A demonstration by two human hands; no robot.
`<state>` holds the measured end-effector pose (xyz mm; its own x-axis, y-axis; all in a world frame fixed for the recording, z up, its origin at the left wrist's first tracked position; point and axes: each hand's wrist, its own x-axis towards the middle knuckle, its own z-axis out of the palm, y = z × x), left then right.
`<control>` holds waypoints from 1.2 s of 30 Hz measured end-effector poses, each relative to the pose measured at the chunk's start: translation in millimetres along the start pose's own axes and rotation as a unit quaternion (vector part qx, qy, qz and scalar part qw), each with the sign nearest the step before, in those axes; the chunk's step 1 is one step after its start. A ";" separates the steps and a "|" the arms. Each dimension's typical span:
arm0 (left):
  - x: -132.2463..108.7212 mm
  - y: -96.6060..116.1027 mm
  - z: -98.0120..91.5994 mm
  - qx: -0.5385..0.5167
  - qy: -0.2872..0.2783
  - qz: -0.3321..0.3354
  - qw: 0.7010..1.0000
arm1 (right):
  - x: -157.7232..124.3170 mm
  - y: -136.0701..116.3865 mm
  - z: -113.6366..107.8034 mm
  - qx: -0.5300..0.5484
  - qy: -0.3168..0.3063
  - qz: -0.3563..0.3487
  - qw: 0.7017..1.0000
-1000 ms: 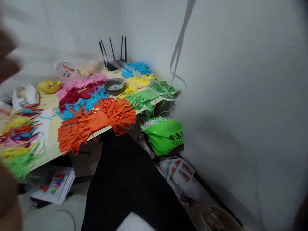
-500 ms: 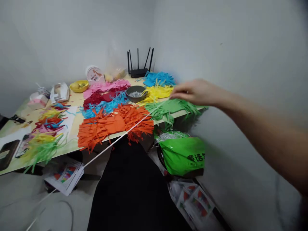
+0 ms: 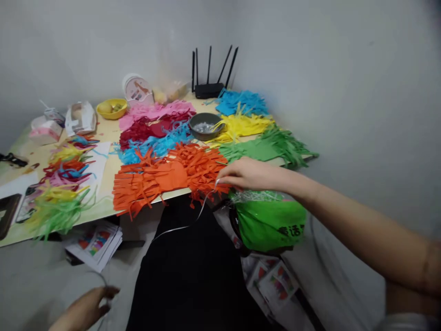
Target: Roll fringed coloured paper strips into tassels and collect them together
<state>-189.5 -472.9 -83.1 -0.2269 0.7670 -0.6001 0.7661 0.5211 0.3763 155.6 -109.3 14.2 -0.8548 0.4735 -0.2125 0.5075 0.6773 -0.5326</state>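
My right hand (image 3: 250,174) is stretched out over the table's front edge, its fingers pinched on a thin white strip (image 3: 193,218). The strip hangs from the fingertips, curves down across my dark lap and runs off to the lower left. My left hand (image 3: 86,309) sits low at the bottom left, fingers curled around the strip's other end near the floor. Just beyond my right hand lie the orange fringed paper (image 3: 165,177) and the green fringed paper (image 3: 265,148).
The table (image 3: 103,138) holds more fringed paper in blue, yellow, pink and dark red, a grey bowl (image 3: 206,126), a yellow bowl (image 3: 111,108) and a black router (image 3: 210,87). A green bag (image 3: 272,220) and printed sheets (image 3: 94,241) lie on the floor.
My right hand came down from over the green paper to the table's front edge. The strip went from taut to slack. My left hand has come into view at the bottom left.
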 end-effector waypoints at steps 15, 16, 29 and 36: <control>95.2 142.4 -62.4 -0.298 0.016 0.174 0.938 | 47.1 -29.5 31.8 0.142 -0.120 -0.105 0.977; 98.3 139.6 -60.2 -0.300 -0.005 0.175 0.938 | 49.1 -28.6 39.5 0.154 -0.135 -0.092 0.974; 141.6 175.2 -41.1 -0.535 -0.034 0.118 0.836 | 154.4 78.4 -12.6 -0.102 0.118 0.219 0.963; 148.2 190.1 -34.1 -0.567 -0.008 0.093 0.818 | 197.2 113.7 7.1 -0.144 0.118 0.286 0.940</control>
<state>-97.9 -247.4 -76.4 -0.1548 0.8727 -0.4630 -0.2665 0.4144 0.8702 44.0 57.1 -94.1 -0.4023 0.8953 -0.1912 0.9143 0.3821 -0.1343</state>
